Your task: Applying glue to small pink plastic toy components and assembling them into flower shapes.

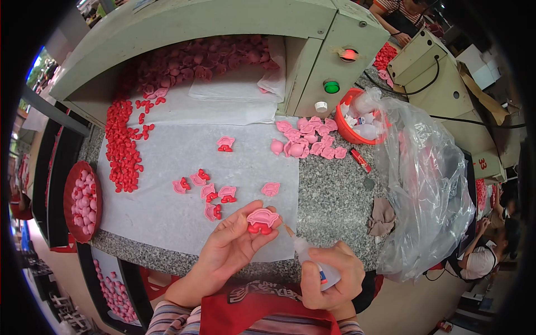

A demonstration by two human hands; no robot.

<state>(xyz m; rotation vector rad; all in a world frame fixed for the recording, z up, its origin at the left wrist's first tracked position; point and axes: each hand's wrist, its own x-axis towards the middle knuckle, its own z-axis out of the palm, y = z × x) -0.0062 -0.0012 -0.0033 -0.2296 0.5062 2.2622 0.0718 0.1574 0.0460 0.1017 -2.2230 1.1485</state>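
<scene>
My left hand pinches a small pink shell-shaped piece with a red two-lobed part against its lower edge. My right hand is wrapped round a white squeeze bottle, whose thin nozzle points up toward the held piece without touching it. Beyond my hands, several pink pieces with red parts lie on white paper, and one pink piece lies there without a red part. Loose red parts are heaped at the left, and pink pieces at the right.
A pale green machine housing spans the back, with more pink pieces inside. An orange basket of bottles, a clear plastic bag, a red tube and a brown cloth occupy the right. A red bowl stands left.
</scene>
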